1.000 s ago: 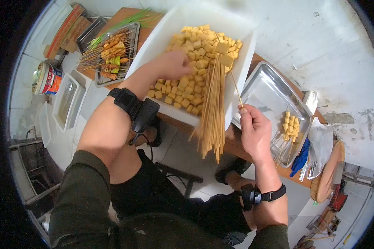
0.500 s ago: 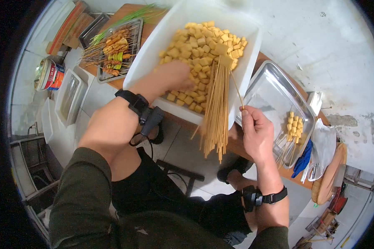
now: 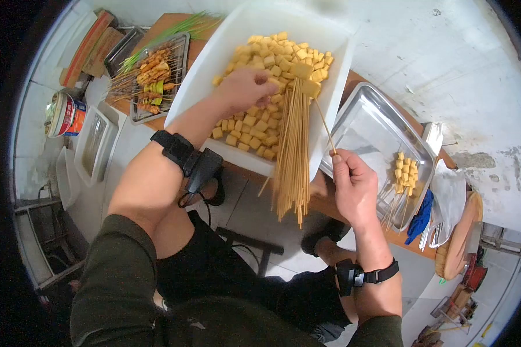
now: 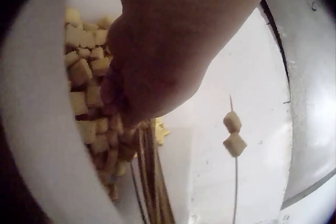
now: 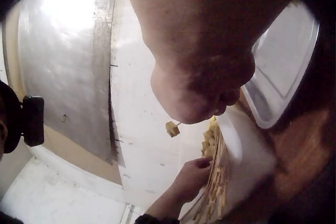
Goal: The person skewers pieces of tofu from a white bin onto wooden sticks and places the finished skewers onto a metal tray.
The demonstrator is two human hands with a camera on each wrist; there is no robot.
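Observation:
My right hand point(image 3: 356, 182) pinches the lower end of a bamboo skewer point(image 3: 325, 128) between thumb and fingers. Two yellow tofu-like cubes point(image 4: 234, 144) sit near its pointed tip. In the head view they overlap the upper end of a bundle of bare skewers point(image 3: 292, 156), which leans over the near edge of a white tub point(image 3: 205, 63). My left hand point(image 3: 246, 89) is inside the tub, fingers bent, close over a heap of yellow cubes point(image 3: 252, 130). Its fingertips are partly hidden, and I cannot tell whether they hold a cube.
Right of the tub lies a metal tray point(image 3: 359, 124) with finished skewers of cubes point(image 3: 406, 173) at its near end. A blue cloth point(image 3: 421, 218) and a plastic bag point(image 3: 447, 199) lie beside it. At left, another tray point(image 3: 185, 58) bears meat skewers point(image 3: 156, 72), near green stalks point(image 3: 179, 29).
My left hand has shifted about over the cubes, dipping toward the near side of the tub and then rising back. My right hand keeps its pinch on the skewer, almost still.

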